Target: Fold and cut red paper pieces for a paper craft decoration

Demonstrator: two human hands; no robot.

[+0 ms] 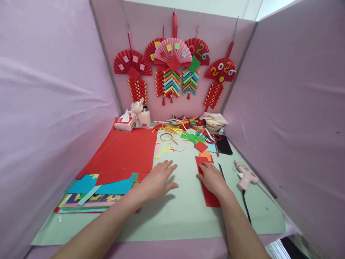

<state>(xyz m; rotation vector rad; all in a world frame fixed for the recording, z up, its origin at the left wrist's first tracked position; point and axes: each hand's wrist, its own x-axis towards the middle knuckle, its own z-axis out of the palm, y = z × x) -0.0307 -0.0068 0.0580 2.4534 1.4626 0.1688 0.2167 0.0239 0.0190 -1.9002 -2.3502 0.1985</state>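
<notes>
My left hand [159, 180] hovers over the pale green mat [183, 224] with its fingers spread and nothing in it. My right hand [212, 177] lies on a long red paper strip [212, 200], fingers stretched out over its upper part and thumb apart. The strip lies flat and the hand covers part of it. Just right of that hand is a slim black tool [221, 171], partly hidden by it. Orange paper scraps [207, 156] lie at the strip's far end.
Large red sheets [129, 147] and stacked coloured papers [114, 186] lie left. A corded pink glue gun [246, 177] is at right, near red-handled scissors [213, 138] and a black phone-like slab [224, 145]. Coloured scraps, a tissue box [125, 122] and a bowl [214, 125] line the back, below hanging fan decorations [173, 54].
</notes>
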